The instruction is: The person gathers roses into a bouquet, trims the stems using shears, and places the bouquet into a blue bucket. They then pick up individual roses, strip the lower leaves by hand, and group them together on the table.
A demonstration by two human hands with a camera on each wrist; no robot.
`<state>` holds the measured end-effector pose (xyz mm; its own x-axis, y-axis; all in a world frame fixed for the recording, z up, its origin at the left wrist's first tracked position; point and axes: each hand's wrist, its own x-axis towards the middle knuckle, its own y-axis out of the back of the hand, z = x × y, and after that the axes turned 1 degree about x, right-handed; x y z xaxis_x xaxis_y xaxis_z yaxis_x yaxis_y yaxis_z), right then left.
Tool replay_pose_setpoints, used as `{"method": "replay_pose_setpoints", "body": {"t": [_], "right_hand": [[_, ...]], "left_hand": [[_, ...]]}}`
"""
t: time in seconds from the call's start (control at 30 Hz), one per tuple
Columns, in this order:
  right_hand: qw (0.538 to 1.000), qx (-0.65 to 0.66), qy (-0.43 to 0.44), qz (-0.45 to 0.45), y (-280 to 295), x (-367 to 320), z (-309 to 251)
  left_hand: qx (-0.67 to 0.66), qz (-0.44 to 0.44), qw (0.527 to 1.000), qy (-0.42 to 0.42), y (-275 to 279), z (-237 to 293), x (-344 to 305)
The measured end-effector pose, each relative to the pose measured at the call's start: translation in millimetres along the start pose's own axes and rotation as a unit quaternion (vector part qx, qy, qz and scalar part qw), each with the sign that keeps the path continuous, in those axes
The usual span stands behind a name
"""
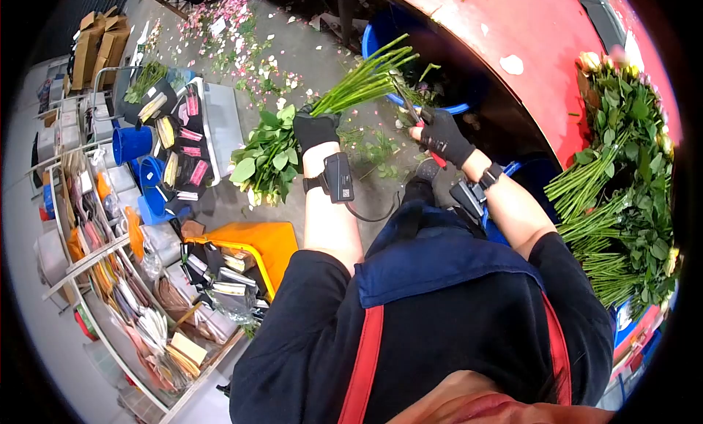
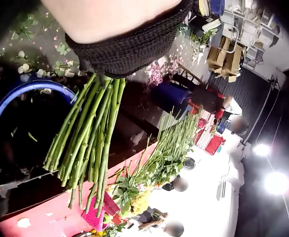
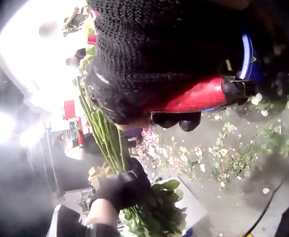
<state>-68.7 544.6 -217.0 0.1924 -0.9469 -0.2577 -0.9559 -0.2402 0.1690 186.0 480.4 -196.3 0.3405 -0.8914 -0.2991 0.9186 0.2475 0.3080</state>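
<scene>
The left hand (image 1: 316, 127), in a black glove, grips a bunch of green stems (image 1: 366, 76) around its middle. Cut stem ends fan out toward the upper right in the head view; leaves (image 1: 267, 157) and pale blooms hang on the other side. Below the glove (image 2: 129, 52), bare stems (image 2: 90, 133) spread in the left wrist view. In its black glove, the right hand (image 1: 448, 138) holds red-handled cutters (image 1: 438, 159), with the dark blades beside the stem ends. Their red handle (image 3: 189, 98) lies under the right hand (image 3: 139, 54) in the right wrist view.
A blue bucket (image 1: 455, 110) stands below the stem ends, beside the red table (image 1: 505, 28). Several rose bunches (image 1: 630, 131) lie on the right. Petals and leaves litter the floor (image 1: 293, 28). An orange container (image 1: 282, 241) and crowded shelves stand at left.
</scene>
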Motion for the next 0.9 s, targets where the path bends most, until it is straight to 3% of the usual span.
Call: {"method": "replay_pose_setpoints", "body": {"t": [0.1,0.13,0.23,0.37,0.57,0.6,0.7,0.73,0.9], "right_hand": [[0.997,-0.059,0.053,-0.018,3.6,-2.9,0.4],[0.998,-0.047,-0.002,-0.049,5.4,-2.0,6.2],[0.998,-0.026,-0.001,-0.055,14.6,5.1,1.2],[0.984,-0.079,0.162,-0.004,22.7,25.5,3.0],[0.996,-0.058,0.056,-0.025,24.4,11.3,-0.6],[0.998,-0.052,0.006,-0.019,23.9,3.8,-13.3],[0.999,0.019,0.025,0.015,12.5,-2.5,0.2],[0.999,0.031,-0.005,-0.007,13.3,-4.9,2.7],[0.997,-0.059,0.039,-0.029,24.1,-8.5,-2.0]], "left_hand": [[0.002,0.004,1.0,-0.005,0.3,-15.1,11.2],[-0.004,-0.006,1.0,-0.005,1.3,-16.0,12.7],[0.091,-0.019,0.996,-0.002,3.6,-16.0,10.7],[0.263,-0.006,0.964,-0.04,-6.7,-18.5,-8.8],[0.275,-0.024,0.961,0.015,-12.2,-7.1,-8.3],[0.284,-0.022,0.958,0.024,-11.1,-10.4,-7.3],[0.234,-0.043,0.971,0.008,-6.2,-13.8,-3.2],[0.227,-0.04,0.973,0.008,-6.0,-14.3,-3.6],[0.23,-0.034,0.973,0.002,-10.0,-8.3,-5.8]]}}
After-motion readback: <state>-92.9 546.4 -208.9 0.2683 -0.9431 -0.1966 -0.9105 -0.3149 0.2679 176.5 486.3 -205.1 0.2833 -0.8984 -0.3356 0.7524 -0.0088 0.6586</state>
